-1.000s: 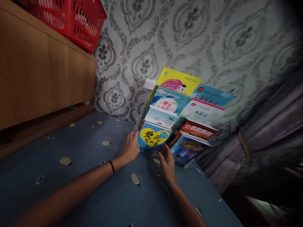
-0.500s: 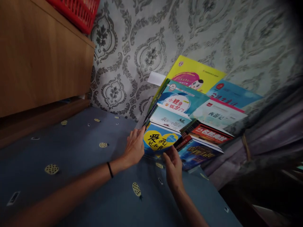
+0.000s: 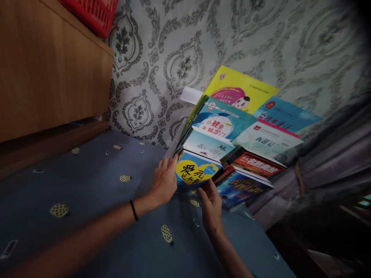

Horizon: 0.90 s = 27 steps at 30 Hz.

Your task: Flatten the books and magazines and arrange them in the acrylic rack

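Observation:
A blue book with a yellow heart (image 3: 189, 170) stands at the front left of a tiered set of books. My left hand (image 3: 164, 179) grips its left edge, fingertips partly hidden behind it. At its lower right corner, my right hand (image 3: 211, 204) has thumb and fingers closed on the edge. Directly behind are a pale blue book (image 3: 203, 144), a teal book (image 3: 228, 119) and a tall yellow book (image 3: 243, 87). To the right stand a dark blue book (image 3: 243, 189), a red-and-black book (image 3: 259, 164), a white book (image 3: 266, 139) and a blue book (image 3: 290, 114).
The books rest on a blue-grey surface printed with pineapples (image 3: 95, 193), against a patterned wall (image 3: 185, 69). A wooden cabinet (image 3: 55, 73) stands at the left, with a red basket (image 3: 95, 15) on top. A tied curtain (image 3: 284, 197) hangs at the right.
Both hands stay at the blue heart book, the right one shifted very slightly left. The view has moved a little; the books keep their places.

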Each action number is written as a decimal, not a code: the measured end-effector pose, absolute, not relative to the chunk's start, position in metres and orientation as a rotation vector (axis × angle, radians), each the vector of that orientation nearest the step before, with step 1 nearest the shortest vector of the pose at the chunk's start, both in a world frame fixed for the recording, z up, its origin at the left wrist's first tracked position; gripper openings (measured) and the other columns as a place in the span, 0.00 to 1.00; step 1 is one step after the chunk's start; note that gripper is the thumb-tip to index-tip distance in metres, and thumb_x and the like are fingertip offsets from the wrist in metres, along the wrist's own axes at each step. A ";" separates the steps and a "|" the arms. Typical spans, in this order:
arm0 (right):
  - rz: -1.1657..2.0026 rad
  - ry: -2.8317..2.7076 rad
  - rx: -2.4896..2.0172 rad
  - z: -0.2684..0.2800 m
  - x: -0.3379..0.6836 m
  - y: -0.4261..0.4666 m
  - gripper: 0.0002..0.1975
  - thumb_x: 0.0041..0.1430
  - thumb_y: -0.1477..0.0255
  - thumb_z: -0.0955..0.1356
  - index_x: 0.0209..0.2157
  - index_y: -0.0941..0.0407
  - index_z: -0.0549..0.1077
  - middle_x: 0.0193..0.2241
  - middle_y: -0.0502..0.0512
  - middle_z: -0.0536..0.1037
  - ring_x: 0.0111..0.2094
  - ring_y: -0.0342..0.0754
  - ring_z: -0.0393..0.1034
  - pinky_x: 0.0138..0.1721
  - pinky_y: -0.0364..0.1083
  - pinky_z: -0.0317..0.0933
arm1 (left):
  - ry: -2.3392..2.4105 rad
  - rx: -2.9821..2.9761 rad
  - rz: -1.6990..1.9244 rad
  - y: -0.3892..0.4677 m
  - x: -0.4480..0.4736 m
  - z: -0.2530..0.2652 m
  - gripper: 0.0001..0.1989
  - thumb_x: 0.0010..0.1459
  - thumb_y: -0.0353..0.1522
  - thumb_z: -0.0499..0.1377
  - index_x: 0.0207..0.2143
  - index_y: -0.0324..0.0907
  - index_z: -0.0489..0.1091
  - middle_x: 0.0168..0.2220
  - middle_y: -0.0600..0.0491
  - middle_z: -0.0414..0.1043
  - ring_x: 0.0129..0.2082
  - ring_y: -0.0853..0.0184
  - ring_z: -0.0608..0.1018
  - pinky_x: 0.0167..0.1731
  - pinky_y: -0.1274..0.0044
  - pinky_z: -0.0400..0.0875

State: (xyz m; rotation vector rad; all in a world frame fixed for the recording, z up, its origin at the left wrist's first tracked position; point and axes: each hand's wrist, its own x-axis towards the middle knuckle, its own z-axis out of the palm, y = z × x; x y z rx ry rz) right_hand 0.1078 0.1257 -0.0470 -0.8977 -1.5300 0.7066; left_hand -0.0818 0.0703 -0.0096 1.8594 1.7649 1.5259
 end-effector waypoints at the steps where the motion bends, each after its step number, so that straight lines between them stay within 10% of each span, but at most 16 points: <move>1: 0.722 -1.523 -0.902 -0.047 0.108 0.126 0.34 0.56 0.61 0.71 0.63 0.55 0.67 0.60 0.63 0.73 0.62 0.62 0.66 0.63 0.62 0.58 | 1.760 1.861 1.521 0.070 -0.082 -0.010 0.36 0.58 0.23 0.48 0.69 0.44 0.53 0.56 0.43 0.66 0.57 0.53 0.67 0.63 0.60 0.58; 27: 0.697 -1.407 -0.888 0.032 0.107 0.141 0.38 0.51 0.58 0.73 0.62 0.56 0.69 0.64 0.61 0.69 0.67 0.61 0.59 0.66 0.59 0.56 | 1.547 1.898 1.599 0.094 -0.087 0.033 0.36 0.60 0.30 0.53 0.69 0.33 0.49 0.64 0.34 0.59 0.66 0.49 0.61 0.66 0.56 0.54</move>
